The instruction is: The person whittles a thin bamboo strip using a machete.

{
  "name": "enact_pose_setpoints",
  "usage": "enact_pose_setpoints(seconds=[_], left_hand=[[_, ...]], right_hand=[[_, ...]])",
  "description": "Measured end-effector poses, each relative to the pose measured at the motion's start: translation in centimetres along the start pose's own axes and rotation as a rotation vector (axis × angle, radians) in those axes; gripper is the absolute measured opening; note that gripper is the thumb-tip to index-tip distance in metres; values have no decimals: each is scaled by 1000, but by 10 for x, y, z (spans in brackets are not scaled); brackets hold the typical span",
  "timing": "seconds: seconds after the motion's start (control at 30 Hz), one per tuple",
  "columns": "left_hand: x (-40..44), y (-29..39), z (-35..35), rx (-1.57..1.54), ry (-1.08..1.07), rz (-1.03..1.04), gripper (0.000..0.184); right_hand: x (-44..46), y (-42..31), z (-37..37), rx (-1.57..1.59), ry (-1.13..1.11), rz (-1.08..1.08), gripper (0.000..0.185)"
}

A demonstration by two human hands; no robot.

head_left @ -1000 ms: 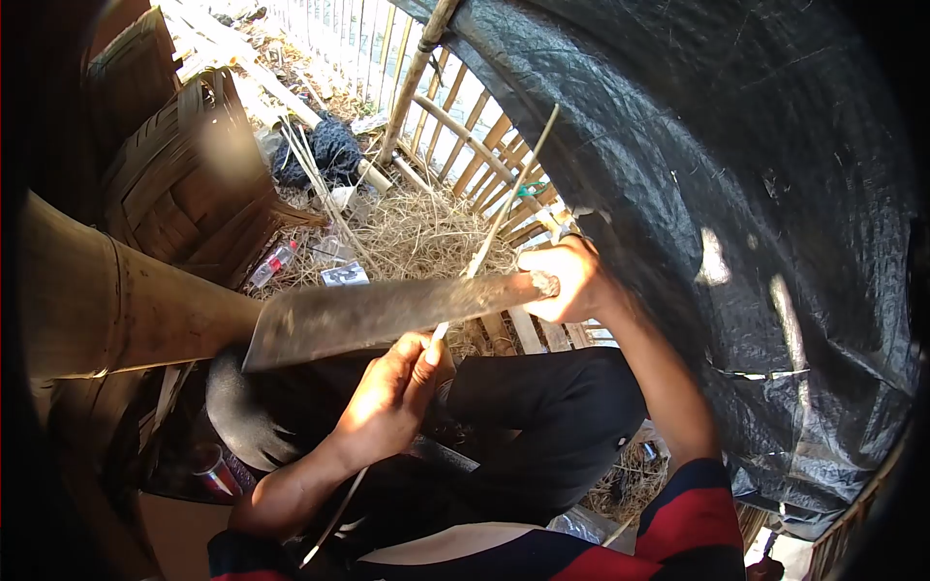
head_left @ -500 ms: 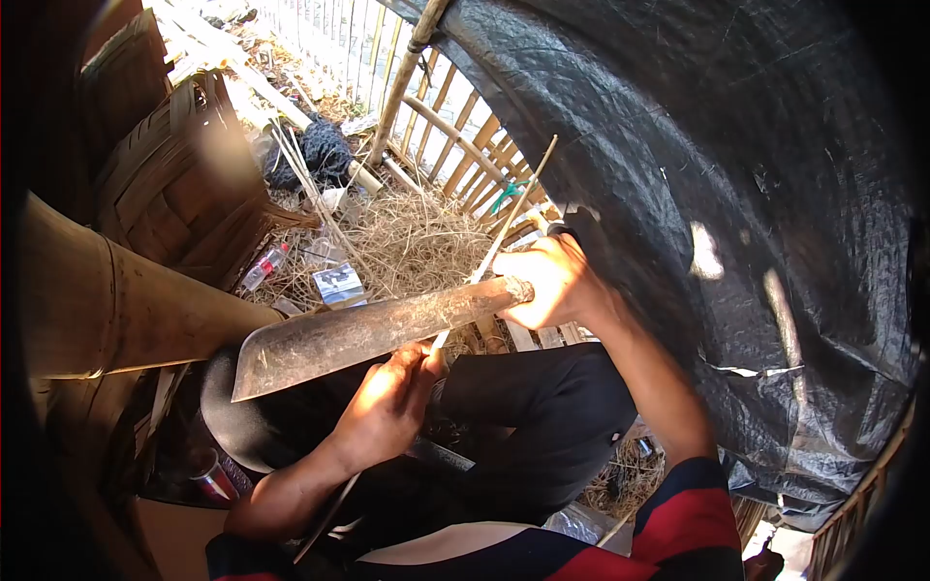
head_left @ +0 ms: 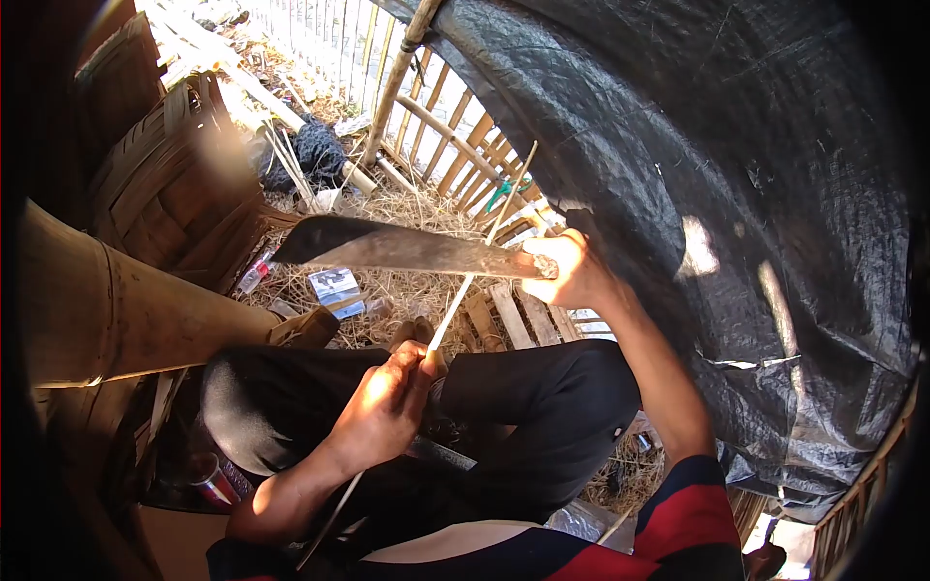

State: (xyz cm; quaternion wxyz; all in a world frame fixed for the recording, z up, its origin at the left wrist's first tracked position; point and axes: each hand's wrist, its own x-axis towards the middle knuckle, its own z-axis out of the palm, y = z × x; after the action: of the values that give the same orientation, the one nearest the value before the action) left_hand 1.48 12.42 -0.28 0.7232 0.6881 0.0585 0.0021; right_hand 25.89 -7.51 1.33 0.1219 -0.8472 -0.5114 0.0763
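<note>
A thin pale bamboo strip (head_left: 453,315) slants up from my lap, with my left hand (head_left: 386,402) closed around it over my legs. My right hand (head_left: 570,268) grips the handle end of a wide machete (head_left: 397,248). The blade points left and lies across the upper part of the strip, near the handle. The strip's tip rises past the blade, and its lower end runs below my left wrist.
A thick bamboo pole (head_left: 155,300) comes in from the left, below woven baskets (head_left: 174,184). Dark plastic sheeting (head_left: 697,145) hangs at the right. Ahead are straw (head_left: 407,208), a bamboo slat fence (head_left: 465,145), a small packet (head_left: 337,290) and a plastic bottle (head_left: 256,271).
The machete and my right hand have moved up along the strip, away from my left hand, baring more of the strip between them. My left hand stays nearly in place.
</note>
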Motion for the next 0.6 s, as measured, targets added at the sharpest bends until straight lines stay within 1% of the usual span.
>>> enact_pose_setpoints(seconds=[0.1, 0.13, 0.2, 0.23, 0.33, 0.37, 0.43, 0.53, 0.57, 0.6], left_hand=[[-2, -4, 3, 56, -8, 8, 9], [-2, -5, 4, 73, -6, 0, 8], [-2, -6, 2, 87, -2, 13, 9], [-2, -7, 1, 98, 5, 25, 10], [-4, -3, -2, 93, -21, -10, 12], [-5, -2, -3, 92, -17, -9, 12], [-7, -1, -4, 76, -34, -42, 14], [-9, -2, -1, 56, -52, -82, 14], [-9, -1, -2, 52, -55, -81, 14], [-8, 0, -4, 59, -65, -94, 13]], right_hand=[[6, -13, 11, -96, 275, -233, 38], [8, -15, 10, -98, 278, -229, 38], [15, -18, 6, -59, 265, -302, 41], [18, -13, 4, -137, 165, -267, 42], [13, 12, 8, -133, 306, -202, 31], [10, 17, 7, -133, 306, -206, 31], [4, 24, 5, 320, 113, 271, 25], [-4, 20, 2, 271, 54, 310, 22], [-4, 17, -2, 166, -11, 242, 22], [-3, 13, -1, 165, -13, 246, 22]])
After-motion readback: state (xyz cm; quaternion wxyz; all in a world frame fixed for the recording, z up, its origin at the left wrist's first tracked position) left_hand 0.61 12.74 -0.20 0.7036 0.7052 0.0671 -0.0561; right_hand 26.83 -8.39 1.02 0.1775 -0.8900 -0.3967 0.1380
